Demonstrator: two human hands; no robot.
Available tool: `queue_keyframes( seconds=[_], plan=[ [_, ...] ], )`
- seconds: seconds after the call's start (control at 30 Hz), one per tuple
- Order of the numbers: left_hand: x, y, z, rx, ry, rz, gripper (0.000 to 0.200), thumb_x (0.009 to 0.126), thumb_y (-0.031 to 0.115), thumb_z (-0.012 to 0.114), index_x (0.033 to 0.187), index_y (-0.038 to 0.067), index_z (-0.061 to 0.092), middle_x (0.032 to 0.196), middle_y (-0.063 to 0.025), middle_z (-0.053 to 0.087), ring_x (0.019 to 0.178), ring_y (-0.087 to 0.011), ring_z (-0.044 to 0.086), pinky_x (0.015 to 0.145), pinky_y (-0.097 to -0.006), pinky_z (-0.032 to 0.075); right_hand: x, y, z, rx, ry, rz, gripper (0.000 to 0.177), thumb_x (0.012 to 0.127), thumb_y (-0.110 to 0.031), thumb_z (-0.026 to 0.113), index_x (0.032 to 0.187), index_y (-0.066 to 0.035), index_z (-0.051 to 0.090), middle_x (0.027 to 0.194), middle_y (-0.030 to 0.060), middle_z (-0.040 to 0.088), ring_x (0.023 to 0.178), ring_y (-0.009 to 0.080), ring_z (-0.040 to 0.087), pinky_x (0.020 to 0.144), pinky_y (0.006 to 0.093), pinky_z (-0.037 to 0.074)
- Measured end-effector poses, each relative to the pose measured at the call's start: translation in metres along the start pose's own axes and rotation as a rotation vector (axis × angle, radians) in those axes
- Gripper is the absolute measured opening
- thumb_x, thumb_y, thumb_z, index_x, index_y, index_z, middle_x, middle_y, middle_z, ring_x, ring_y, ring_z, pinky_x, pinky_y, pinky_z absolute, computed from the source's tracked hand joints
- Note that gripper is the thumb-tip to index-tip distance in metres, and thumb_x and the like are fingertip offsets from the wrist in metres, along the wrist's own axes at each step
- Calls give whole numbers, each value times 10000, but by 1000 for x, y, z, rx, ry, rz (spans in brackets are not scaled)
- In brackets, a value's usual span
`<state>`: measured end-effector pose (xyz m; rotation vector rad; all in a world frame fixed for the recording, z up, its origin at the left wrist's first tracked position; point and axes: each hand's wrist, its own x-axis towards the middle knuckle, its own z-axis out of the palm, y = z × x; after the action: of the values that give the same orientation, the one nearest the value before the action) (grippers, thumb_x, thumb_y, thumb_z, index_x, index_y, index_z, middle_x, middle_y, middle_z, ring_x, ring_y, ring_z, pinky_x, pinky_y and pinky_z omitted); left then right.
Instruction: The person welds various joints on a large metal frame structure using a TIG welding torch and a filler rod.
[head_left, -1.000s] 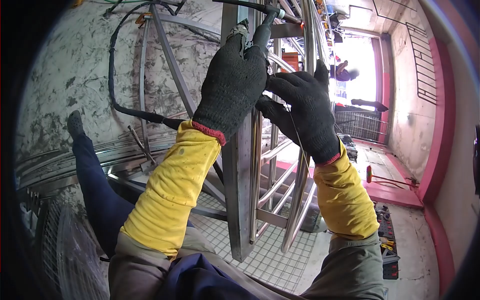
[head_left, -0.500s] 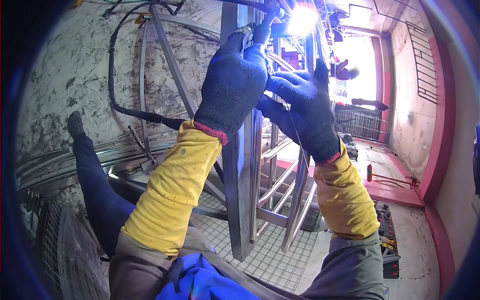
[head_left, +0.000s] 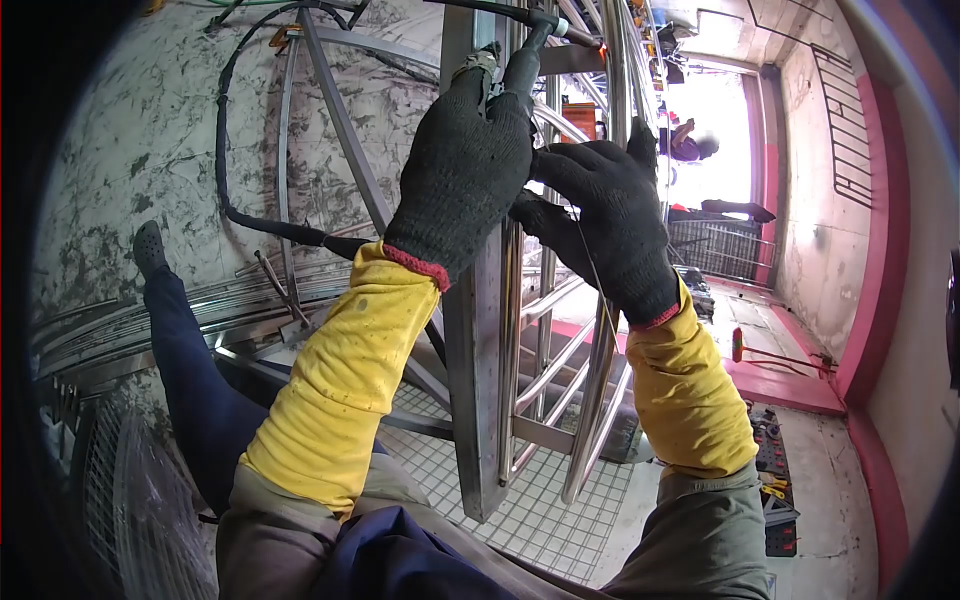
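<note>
My left hand (head_left: 465, 175), in a dark knit glove with a red cuff, is wrapped round the handle of a welding torch (head_left: 526, 62). The torch's tip reaches right to a small orange glow where a short crossbar (head_left: 570, 60) meets a shiny upright tube. Close beside it, my right hand (head_left: 610, 215), gloved the same way, has its fingers bent at a thin wire (head_left: 588, 250) that hangs down past the palm. Both hands are over a metal frame of square (head_left: 475, 380) and round tubes (head_left: 597, 400).
A black cable (head_left: 222, 130) loops at the upper left beside slanted metal bars (head_left: 340, 110). Long tubes (head_left: 200, 310) lie at the left. Wire mesh (head_left: 550, 510) is below. A tool case (head_left: 775, 480) lies at the right. Another person (head_left: 690, 142) is far off near the bright opening.
The bright arc at the torch tip has gone out, leaving a small orange glow. The blue light on the gloves and tubes is gone. Both hands have barely moved.
</note>
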<state>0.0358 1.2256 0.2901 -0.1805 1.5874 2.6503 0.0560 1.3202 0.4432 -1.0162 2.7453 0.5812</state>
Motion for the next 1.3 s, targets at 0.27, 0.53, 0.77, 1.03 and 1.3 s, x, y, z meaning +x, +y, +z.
queue_keyframes(
  seconds=[0.27, 0.53, 0.77, 1.03, 1.3],
  plan=[
    [1, -15, 2, 120, 33, 350, 292, 1100, 202, 544, 1230, -43, 635, 793, -22, 612, 665, -103, 612, 581, -268, 493, 1, 8, 11, 141, 144, -63, 239, 875, -336, 843, 1029, -164, 781, 961, 32, 766, 941, 268, 714, 1036, 466, 393],
    [1, -5, 3, 12, 30, 48, 359, 1096, 267, 529, 1212, -64, 610, 801, -41, 594, 658, -119, 566, 587, -298, 489, -1, 2, 3, 26, 59, -21, 233, 880, -318, 848, 1036, -156, 787, 981, 35, 780, 924, 240, 708, 991, 449, 401],
    [-2, 5, -3, 10, -7, -7, 382, 1095, 274, 517, 1232, -73, 604, 801, -51, 599, 656, -127, 590, 586, -300, 498, -3, 1, 1, 19, 36, -15, 304, 851, -289, 877, 1103, -141, 793, 1046, 51, 790, 963, 238, 715, 996, 427, 435],
    [-2, 6, 1, -115, 34, 84, 275, 1101, 174, 535, 1247, -33, 643, 804, -33, 613, 661, -97, 572, 604, -286, 485, -1, 3, 2, 108, 116, -46, 341, 834, -294, 881, 1090, -91, 782, 1034, 105, 778, 989, 317, 722, 948, 457, 506],
    [-2, -2, 0, 64, 35, 45, 350, 1093, 262, 535, 1178, -63, 633, 812, -64, 617, 664, -128, 579, 599, -304, 494, -1, 3, 2, 30, 51, -29, 294, 832, -283, 891, 1082, -161, 794, 1012, 18, 787, 932, 212, 716, 1003, 430, 396]
  ],
)
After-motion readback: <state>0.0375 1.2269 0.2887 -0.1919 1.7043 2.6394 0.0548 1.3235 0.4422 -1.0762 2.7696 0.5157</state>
